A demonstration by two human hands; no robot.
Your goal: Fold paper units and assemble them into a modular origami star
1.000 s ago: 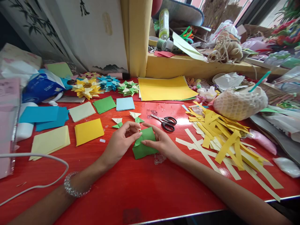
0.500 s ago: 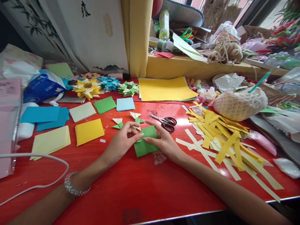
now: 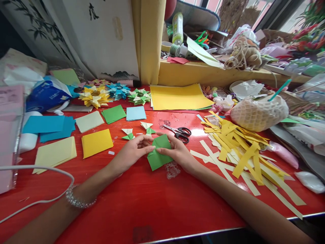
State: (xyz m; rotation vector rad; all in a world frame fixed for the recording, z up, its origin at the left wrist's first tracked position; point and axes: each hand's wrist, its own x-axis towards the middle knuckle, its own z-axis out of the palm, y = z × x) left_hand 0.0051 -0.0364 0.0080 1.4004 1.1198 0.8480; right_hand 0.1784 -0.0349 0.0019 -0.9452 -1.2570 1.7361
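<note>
A green sheet of paper (image 3: 159,160) with a crease across it is held up over the red table. My left hand (image 3: 138,148) pinches its left edge between thumb and fingers. From the other side my right hand (image 3: 179,152) grips it, thumb on the front and fingers behind. Just beyond my hands lie folded green-and-white paper pieces (image 3: 129,134), one partly hidden by my left fingers. Black-handled scissors (image 3: 181,133) rest beyond my right hand.
Stacks of coloured paper, one yellow (image 3: 97,143) and one blue (image 3: 45,124), lie to the left. Yellow and cream paper strips (image 3: 241,149) are heaped at right. Finished paper stars (image 3: 93,96) stand at the back. A white cable (image 3: 50,200) crosses the left side.
The green paper has turned slightly and shifted a little to the right between my hands. Both hands keep hold of it; my left fingers have drawn in slightly.
</note>
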